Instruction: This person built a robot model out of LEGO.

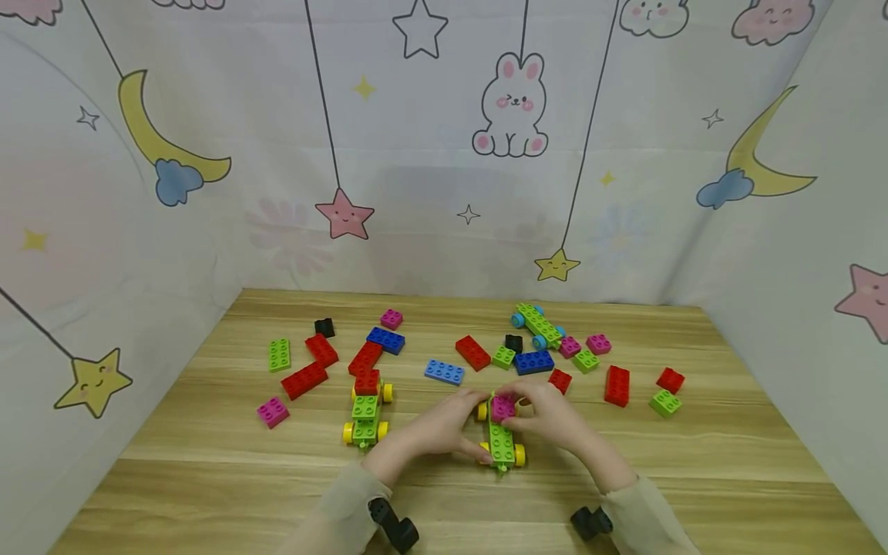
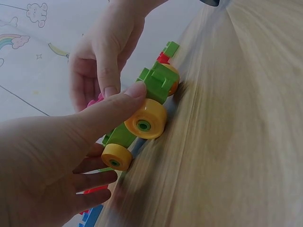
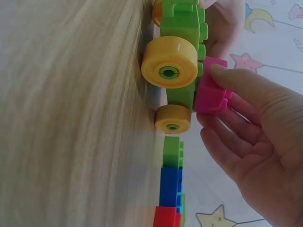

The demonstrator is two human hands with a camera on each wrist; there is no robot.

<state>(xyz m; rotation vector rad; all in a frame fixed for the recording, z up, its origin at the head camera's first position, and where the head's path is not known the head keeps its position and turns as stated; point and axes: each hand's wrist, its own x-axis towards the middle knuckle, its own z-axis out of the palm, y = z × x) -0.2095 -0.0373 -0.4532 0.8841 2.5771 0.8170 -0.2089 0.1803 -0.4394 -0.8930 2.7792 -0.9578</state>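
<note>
A green toy car base (image 1: 501, 445) with yellow wheels stands on the table in front of me. My left hand (image 1: 442, 425) holds it from the left, thumb at the near end and fingers toward the far end. In the left wrist view, the thumb (image 2: 135, 91) presses on the green body beside a wheel. With thumb and fingers, my right hand (image 1: 555, 416) pinches a magenta block (image 1: 502, 408) on the far half of the base. The right wrist view shows this block (image 3: 209, 90) against the base's studs; whether it is fully seated I cannot tell.
Left of the hands stands another yellow-wheeled car (image 1: 364, 424) with green and red blocks on it. A green base with blue wheels (image 1: 537, 325) is at the back. Several loose blocks lie around, including a light blue block (image 1: 444, 372) and a red block (image 1: 617, 385).
</note>
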